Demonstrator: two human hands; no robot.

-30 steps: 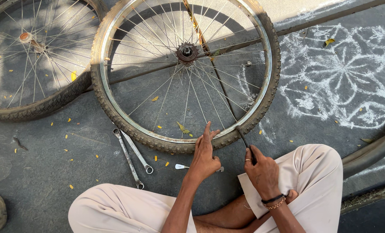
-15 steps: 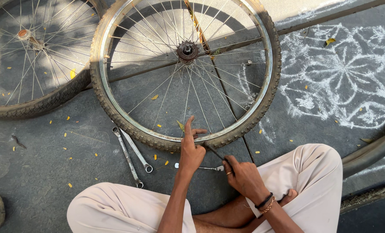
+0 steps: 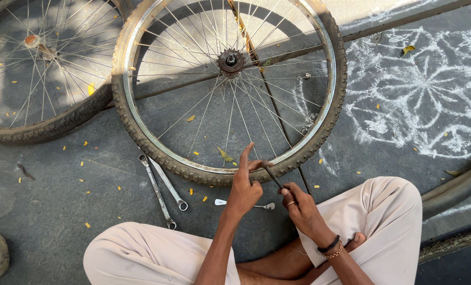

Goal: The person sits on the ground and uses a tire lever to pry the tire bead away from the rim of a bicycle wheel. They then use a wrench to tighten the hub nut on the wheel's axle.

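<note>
Wheel point(image 3: 193, 166) lies flat on the dark ground in front of a person sitting cross-legged, its near rim just before the knees. The left hand point(image 3: 244, 190) rests at the tyre's near edge, forefinger raised, the other fingers curled round the top of a thin dark lever point(image 3: 273, 177). The right hand point(image 3: 299, 208) is closed on the lever's lower end, so both hands hold one tool, its tip at the rim.

The wheel looks stiff and fairly heavy, a metal rim with thin spokes and a knobbly rubber tyre. The spokes would bend if grabbed; the rim and tyre are the safe places to grip. The tyre's tread should give good purchase, while its bead is likely tight and springy against the rim. The lever is narrow and smooth, so it may slip unless gripped low and firm.

Two spanners point(image 3: 161, 190) lie crossed on the ground to the left, and a small tool point(image 3: 246, 205) sits under the left wrist. A second wheel point(image 3: 51, 126) lies at the upper left, and a chalk pattern point(image 3: 420, 100) marks the ground to the right.
</note>
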